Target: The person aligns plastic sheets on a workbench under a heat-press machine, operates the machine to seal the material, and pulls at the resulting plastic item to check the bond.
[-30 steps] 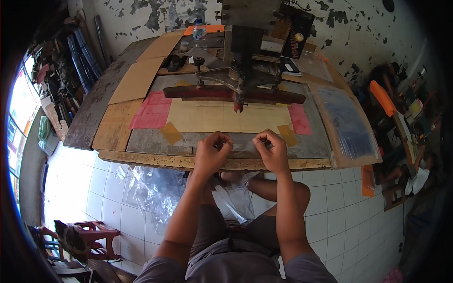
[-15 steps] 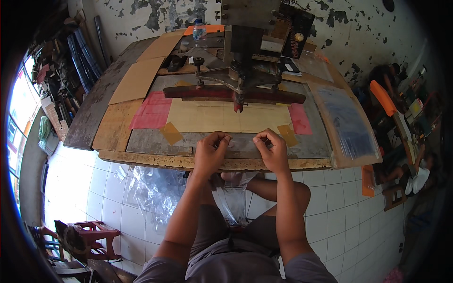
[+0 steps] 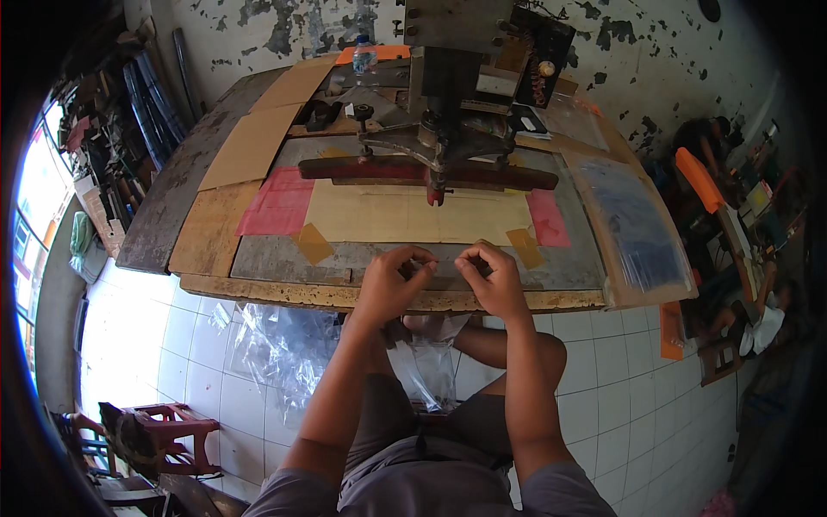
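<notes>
My left hand (image 3: 389, 286) and my right hand (image 3: 497, 281) hover over the near edge of the worktable, a short gap apart. Thumb and fingertips of each are pinched together; whatever lies between them is too thin or clear to make out. Just beyond them a pale yellow sheet (image 3: 418, 217) lies flat on the grey bed, flanked by red patches (image 3: 274, 203) and held by brown tape (image 3: 312, 245). Above it hangs the press's long dark bar (image 3: 362, 171). Below the table edge, clear plastic (image 3: 425, 375) shows between my legs.
To the right rests a stack of clear plastic sheets (image 3: 633, 224). Cardboard (image 3: 241, 155) covers the table's left side; a water bottle (image 3: 363, 57) stands behind. Loose plastic (image 3: 289, 353) and a red stool (image 3: 185, 439) are at lower left. Another person (image 3: 702, 142) works at far right.
Both hands have shifted slightly, their fingertips coming a little closer together and lower toward the table's near edge. The clear plastic between my legs has changed shape.
</notes>
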`<state>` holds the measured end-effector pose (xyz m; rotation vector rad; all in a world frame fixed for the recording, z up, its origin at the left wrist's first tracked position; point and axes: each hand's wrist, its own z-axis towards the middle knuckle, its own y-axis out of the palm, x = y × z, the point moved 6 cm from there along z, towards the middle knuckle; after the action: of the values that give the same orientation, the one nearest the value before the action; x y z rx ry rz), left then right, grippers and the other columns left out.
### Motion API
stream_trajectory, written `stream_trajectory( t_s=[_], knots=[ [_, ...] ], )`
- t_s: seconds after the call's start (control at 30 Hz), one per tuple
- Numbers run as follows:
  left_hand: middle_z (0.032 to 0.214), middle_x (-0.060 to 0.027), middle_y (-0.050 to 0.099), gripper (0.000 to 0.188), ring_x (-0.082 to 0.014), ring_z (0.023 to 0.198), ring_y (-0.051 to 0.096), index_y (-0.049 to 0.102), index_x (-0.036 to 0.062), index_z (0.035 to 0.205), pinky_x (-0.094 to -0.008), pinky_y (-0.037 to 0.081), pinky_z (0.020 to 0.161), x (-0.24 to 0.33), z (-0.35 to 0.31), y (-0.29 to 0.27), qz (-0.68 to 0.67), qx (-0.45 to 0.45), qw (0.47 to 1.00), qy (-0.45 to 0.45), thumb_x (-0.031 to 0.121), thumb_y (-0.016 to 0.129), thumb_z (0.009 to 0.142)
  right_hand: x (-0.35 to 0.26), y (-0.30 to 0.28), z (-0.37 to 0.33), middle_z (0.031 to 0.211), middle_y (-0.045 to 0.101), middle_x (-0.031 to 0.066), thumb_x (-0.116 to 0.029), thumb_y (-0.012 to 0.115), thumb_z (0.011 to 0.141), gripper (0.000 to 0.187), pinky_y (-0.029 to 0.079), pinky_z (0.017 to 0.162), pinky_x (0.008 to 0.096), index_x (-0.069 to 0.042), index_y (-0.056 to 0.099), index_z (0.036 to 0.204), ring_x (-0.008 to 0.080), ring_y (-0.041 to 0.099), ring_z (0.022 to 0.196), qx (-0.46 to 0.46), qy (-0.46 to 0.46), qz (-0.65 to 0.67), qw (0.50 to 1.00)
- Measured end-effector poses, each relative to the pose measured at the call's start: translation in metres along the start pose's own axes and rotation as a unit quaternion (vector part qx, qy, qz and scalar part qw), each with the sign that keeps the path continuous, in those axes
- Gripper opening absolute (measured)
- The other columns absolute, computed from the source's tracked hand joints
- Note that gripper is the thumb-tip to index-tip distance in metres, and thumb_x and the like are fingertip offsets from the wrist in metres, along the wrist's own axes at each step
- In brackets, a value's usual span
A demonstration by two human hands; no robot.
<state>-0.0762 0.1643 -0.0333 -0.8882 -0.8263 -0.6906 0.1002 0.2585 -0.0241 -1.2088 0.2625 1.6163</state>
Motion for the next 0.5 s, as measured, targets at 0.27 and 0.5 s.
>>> stream_trajectory(
  t_s=[0.27, 0.5],
  knots=[
    [0.071, -0.0049, 0.07, 0.018, -0.009, 0.065, 0.061, 0.076, -0.0005, 0.093, -0.0281, 0.05, 0.063, -0.0079, -0.0015, -0.0028, -0.017, 0.04, 0.998, -0.043, 0.016, 0.075, 0.087, -0.0026, 0.001, 0.0003, 0.085, 0.067, 0.0075, -0.012, 0.071, 0.097, 0.013, 0.048, 0.064, 0.0291, 0.0, 0.068, 0.094, 0.0155, 0.064, 0.076, -0.013, -0.001, -0.008, 1.0],
    [0.067, -0.0039, 0.067, 0.018, -0.0087, 0.062, 0.059, 0.075, -0.0009, 0.091, -0.0281, 0.048, 0.061, -0.0078, -0.0024, -0.0047, -0.004, 0.057, 0.997, -0.056, 0.017, 0.075, 0.086, -0.0023, 0.0007, 0.0005, 0.085, 0.066, 0.0064, -0.013, 0.071, 0.097, 0.013, 0.048, 0.061, 0.0271, 0.0, 0.068, 0.094, 0.0122, 0.062, 0.073, 0.003, -0.017, -0.022, 1.0]
  ],
)
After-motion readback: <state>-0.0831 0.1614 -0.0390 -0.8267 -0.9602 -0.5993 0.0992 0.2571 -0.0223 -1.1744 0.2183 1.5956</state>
